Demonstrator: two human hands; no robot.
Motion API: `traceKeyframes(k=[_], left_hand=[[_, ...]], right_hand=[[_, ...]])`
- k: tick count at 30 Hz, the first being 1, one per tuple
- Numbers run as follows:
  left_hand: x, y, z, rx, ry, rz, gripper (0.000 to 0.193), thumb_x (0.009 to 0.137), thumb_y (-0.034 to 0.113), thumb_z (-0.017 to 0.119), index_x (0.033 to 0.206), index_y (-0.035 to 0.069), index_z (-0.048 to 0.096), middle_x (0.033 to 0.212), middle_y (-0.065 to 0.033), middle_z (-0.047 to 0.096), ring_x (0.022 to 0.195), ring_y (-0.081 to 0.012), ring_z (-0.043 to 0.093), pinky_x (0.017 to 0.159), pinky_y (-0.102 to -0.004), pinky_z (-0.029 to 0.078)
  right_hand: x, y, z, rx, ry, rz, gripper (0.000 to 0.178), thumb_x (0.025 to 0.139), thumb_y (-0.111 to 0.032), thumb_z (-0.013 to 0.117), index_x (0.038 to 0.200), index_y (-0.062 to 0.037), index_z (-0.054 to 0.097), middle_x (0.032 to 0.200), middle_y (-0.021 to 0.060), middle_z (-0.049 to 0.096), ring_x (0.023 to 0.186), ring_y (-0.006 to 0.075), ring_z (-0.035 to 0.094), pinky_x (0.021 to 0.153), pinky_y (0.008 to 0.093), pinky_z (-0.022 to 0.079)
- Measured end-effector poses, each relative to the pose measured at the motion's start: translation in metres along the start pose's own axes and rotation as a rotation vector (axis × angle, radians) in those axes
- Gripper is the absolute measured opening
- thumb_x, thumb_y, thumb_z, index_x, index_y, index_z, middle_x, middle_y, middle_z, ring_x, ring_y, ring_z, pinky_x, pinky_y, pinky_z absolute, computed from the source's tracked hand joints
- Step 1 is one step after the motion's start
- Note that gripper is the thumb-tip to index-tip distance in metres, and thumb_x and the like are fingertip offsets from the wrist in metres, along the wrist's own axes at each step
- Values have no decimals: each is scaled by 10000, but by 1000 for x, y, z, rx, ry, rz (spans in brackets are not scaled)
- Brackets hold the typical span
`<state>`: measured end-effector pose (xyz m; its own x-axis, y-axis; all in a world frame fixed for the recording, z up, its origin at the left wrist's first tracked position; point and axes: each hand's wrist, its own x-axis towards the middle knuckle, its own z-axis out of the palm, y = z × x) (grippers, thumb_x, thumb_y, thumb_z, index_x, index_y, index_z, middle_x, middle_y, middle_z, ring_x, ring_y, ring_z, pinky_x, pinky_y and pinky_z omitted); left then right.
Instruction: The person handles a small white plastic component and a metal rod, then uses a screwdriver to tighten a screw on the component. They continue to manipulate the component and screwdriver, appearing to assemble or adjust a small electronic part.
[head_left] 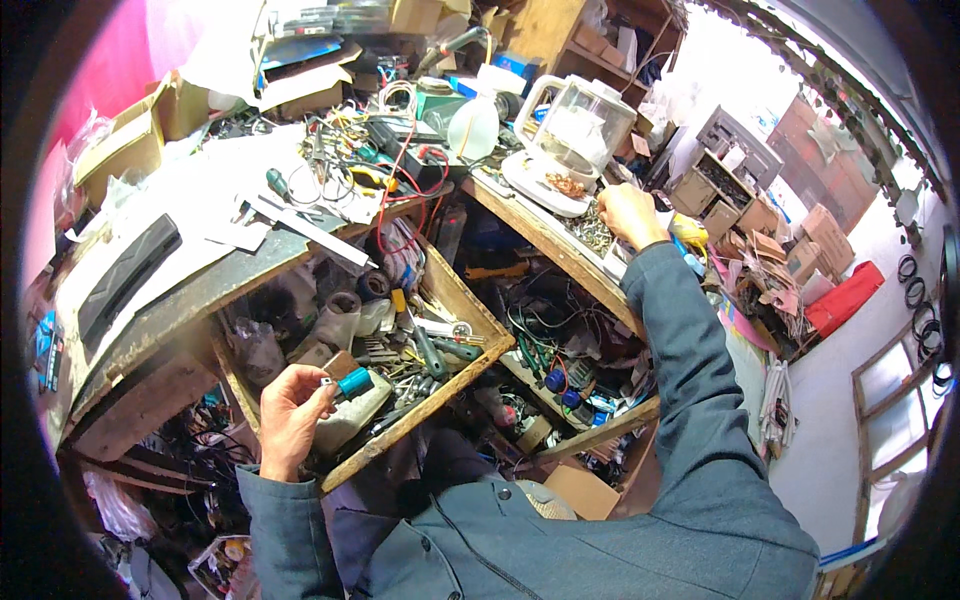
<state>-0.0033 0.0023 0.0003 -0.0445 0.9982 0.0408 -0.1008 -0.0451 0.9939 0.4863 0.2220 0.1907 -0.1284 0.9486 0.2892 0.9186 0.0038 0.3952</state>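
Observation:
My left hand [290,412] is closed in a pinch above the open wooden drawer [400,440]. Between thumb and fingers sticks out a short teal cylinder with a small metal end [352,382]; its exact kind is unclear. My right arm stretches far out to the right bench. There my right hand [632,213] bends its fingers down into a heap of small metal parts [592,232], and whether they grip one is hidden. Just beyond it, a clear jug with a white handle [585,120] stands by a white base [545,188] with brownish bits on it.
Tools fill the drawer, among them a green-handled screwdriver [428,352]. On the left bench lie a caliper-like tool [310,232], a long black casing [128,275] and tangled red wires [400,165]. A lower drawer [600,435] holds cables. Cardboard pieces [790,255] pile up at right.

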Motion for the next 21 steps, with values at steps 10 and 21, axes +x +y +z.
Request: traceKeyframes(k=[10,21], left_hand=[[-2,-4,-6,124,-50,48,131,913,92,703,1020,25,667,827,-6,666,710,-63,607,623,-216,488],[-3,2,-3,-114,-119,-43,157,890,49,723,1033,-2,682,835,-52,689,732,-111,640,666,-256,532]], right_hand=[[10,-2,-6,516,263,76,154,765,-160,646,815,-17,617,746,191,654,714,318,702,656,433,548],[-126,-230,-51,1355,-11,-596,302,802,113,580,1035,-12,726,873,38,632,738,106,599,675,235,502]])
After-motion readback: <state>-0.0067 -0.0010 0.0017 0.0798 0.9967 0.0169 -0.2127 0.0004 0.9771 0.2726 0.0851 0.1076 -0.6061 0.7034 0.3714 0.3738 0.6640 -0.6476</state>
